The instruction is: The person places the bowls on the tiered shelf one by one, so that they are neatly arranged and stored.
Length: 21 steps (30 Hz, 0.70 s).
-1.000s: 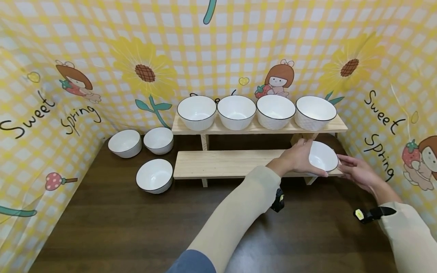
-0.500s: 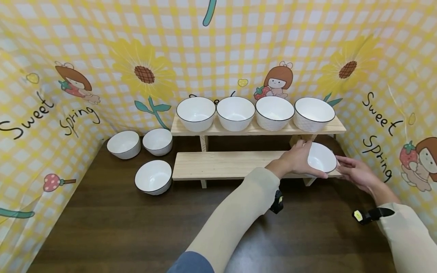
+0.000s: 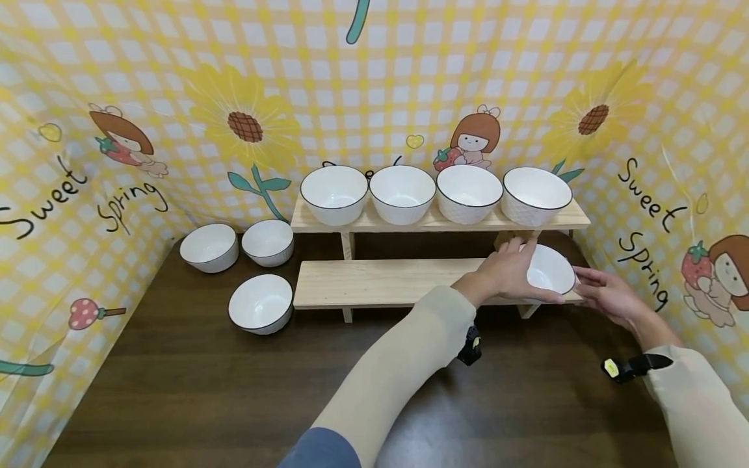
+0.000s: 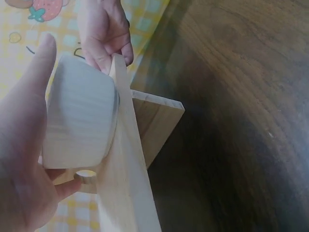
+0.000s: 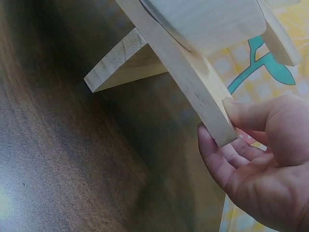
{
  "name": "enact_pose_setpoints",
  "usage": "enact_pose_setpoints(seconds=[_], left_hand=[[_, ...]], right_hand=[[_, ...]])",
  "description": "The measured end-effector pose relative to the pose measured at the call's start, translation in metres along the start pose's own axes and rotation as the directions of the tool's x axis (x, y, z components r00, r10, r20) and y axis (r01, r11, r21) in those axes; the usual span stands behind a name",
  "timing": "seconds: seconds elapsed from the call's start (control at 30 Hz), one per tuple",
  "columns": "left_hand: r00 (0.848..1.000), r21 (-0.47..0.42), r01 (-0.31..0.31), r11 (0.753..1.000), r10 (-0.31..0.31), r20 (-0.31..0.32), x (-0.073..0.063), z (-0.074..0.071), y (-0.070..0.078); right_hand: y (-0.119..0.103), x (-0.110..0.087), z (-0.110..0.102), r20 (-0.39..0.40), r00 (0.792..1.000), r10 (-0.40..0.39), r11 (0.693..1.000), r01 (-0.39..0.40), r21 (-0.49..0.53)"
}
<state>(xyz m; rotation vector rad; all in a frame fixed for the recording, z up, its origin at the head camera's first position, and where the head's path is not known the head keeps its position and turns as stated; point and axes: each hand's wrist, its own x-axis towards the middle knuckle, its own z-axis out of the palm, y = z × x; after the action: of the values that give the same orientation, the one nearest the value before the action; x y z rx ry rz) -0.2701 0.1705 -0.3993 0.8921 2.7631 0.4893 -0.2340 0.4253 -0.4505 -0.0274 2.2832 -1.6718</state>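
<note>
A white bowl (image 3: 551, 269) with a thin dark rim sits at the right end of the lower board of a two-tier wooden shelf (image 3: 363, 281). My left hand (image 3: 510, 272) holds this bowl from its left side, thumb at the front and fingers reaching round the back. In the left wrist view the bowl's pale ribbed wall (image 4: 79, 116) lies between thumb and fingers, its base at the board. My right hand (image 3: 614, 298) grips the board's right end; in the right wrist view the thumb is on top and the fingers (image 5: 212, 154) curl beneath the board end (image 5: 219, 128).
Several matching bowls (image 3: 402, 195) stand in a row on the upper tier. On the dark wooden table (image 3: 234, 396), left of the shelf, are two bowls at the back (image 3: 209, 247) and one nearer bowl (image 3: 261, 303). Yellow checked cloth (image 3: 374, 78) encloses the back and sides.
</note>
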Motion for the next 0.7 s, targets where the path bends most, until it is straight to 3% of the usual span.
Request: enact_pose_setpoints(seconds=[0.23,0.43,0.7], left_hand=[[0.997,0.175,-0.075,0.982,0.074,0.008,-0.008,0.0,-0.001],[0.996,0.281,-0.094,0.955,0.09,0.027,-0.016,0.003,-0.004],[0.984,0.408,-0.177,0.896,0.174,0.046,-0.034,0.0,-0.005]], right_hand=[[0.002,0.0,0.0,-0.005,1.0,-0.007,1.0,0.007,0.021],[0.003,0.002,0.0,0.0,1.0,-0.011,0.997,0.011,0.082],[0.006,0.001,-0.001,-0.006,0.999,-0.035,0.99,0.036,0.139]])
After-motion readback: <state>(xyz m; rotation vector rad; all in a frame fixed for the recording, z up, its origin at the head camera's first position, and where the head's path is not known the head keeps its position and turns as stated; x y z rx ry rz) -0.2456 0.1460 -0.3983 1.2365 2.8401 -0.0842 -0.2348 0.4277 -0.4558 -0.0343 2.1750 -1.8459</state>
